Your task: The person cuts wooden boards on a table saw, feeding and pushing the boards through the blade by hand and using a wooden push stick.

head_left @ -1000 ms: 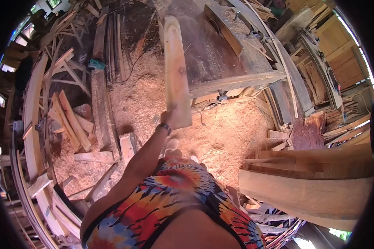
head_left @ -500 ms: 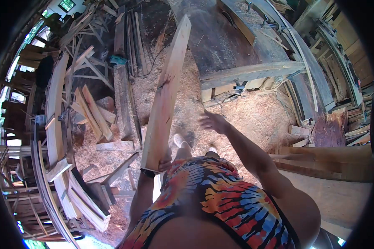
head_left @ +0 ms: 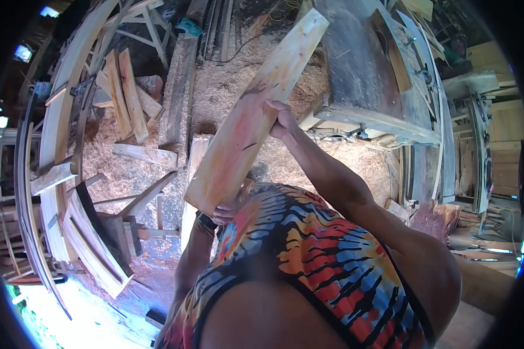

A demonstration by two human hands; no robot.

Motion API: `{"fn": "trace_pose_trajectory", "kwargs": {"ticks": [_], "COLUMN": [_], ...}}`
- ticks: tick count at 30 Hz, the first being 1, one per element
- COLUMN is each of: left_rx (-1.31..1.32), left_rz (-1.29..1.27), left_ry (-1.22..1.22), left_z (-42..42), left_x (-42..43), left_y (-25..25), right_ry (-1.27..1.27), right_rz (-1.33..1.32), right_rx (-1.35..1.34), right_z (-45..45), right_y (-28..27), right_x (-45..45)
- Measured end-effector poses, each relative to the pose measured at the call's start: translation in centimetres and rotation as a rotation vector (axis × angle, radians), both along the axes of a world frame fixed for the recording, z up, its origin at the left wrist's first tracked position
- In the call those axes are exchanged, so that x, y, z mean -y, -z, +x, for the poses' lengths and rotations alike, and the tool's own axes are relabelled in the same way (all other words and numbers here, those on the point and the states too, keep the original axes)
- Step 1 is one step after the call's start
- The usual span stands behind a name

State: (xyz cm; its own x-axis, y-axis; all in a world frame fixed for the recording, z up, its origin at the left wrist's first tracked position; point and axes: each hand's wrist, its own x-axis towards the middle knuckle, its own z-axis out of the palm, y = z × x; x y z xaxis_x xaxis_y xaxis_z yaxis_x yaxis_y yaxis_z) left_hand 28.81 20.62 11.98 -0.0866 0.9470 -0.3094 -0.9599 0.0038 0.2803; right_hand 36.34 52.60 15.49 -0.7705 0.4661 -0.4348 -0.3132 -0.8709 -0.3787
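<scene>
A long wooden plank (head_left: 247,128), pale with a reddish streak and a few dark cracks, slants up and away from my body. My left hand (head_left: 224,214) grips its near end at the lower edge, close to my waist. Farther up, my right hand (head_left: 282,119) holds the plank's right edge, with the thumb over the upper face. The fingers beneath the wood are hidden. The far end of the plank reaches beside the workbench (head_left: 361,70).
Wood shavings (head_left: 209,110) cover the floor. Short boards (head_left: 125,96) lean in a pile at left, near a wooden trestle (head_left: 151,29) and a teal power tool (head_left: 189,27). Long curved planks (head_left: 61,145) stand along the left side. A clamp (head_left: 361,132) sits under the bench edge.
My right hand has moved from free air onto the plank's right edge. The plank now tilts more to the right, its broad face turned up toward me. My view has turned somewhat.
</scene>
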Motion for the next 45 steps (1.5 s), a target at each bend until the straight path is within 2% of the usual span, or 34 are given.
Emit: {"fn": "trace_pose_trajectory", "kwargs": {"ticks": [3, 10, 14, 16, 17, 19, 23, 25, 27, 29, 32, 34, 36, 42, 45], "left_rx": [-0.022, -0.111, -0.288, -0.422, -0.431, -0.390, -1.009, -1.283, -1.478, -1.432, -1.399, -1.393, -1.457, -1.507, -1.483], "left_rz": [-0.015, -0.125, -0.246, -0.269, -0.269, -0.298, -0.417, -0.394, -0.548, -0.574, -0.606, -0.601, -0.708, -0.807, -0.847], "left_ry": [-0.071, -0.381, -0.681, -0.722, -0.673, -0.424, -0.309, -0.353, -0.194, -0.310, -0.489, -0.607, -0.619, -0.668, -0.658], "left_z": [-3.3, -8.9, -12.5, -16.1, -17.5, -20.2, -23.1, -25.2, -27.6, -29.3, -30.3, -31.1, -31.5, -32.8, -33.1], "left_x": [0.2, 2.6, 5.3, 6.9, 7.1, 6.7, 0.6, -3.1, -6.0, -7.3, -9.9, -11.8, -13.2, -15.8, -16.2], "left_y": [0.6, 2.3, 2.5, 0.7, -1.1, -7.1, -13.9, -13.7, -16.2, -16.0, -17.5, -16.8, -18.5, -17.7, -17.8], "right_ry": [-0.054, -0.207, -0.281, -0.336, -0.370, -0.432, -0.582, -0.661, -0.760, -0.824, -0.786, -0.735, -0.673, -0.902, -0.929], "right_rz": [0.047, 0.095, 0.219, 0.230, 0.224, 0.205, 0.215, 0.196, 0.243, 0.254, 0.041, 0.151, 0.267, 0.191, 0.192], "right_rx": [0.002, -0.003, -0.063, -0.085, -0.088, -0.092, -0.167, -0.215, -0.289, -0.426, -0.527, -0.359, -0.181, -0.151, -0.161], "right_z": [-3.1, -12.0, -16.7, -18.9, -19.9, -21.6, -26.1, -28.6, -31.1, -33.8, -38.6, -41.9, -44.3, -47.3, -48.4], "right_y": [-2.8, -2.9, -2.4, -1.9, -1.5, -1.2, -2.1, -2.3, -3.5, -4.9, -8.9, -9.5, -9.5, -8.8, -8.3], "right_x": [1.3, 2.8, 3.2, 3.1, 2.7, 2.7, 2.7, 2.9, 3.1, 2.8, 1.0, -0.4, -2.3, -5.5, -5.4]}}
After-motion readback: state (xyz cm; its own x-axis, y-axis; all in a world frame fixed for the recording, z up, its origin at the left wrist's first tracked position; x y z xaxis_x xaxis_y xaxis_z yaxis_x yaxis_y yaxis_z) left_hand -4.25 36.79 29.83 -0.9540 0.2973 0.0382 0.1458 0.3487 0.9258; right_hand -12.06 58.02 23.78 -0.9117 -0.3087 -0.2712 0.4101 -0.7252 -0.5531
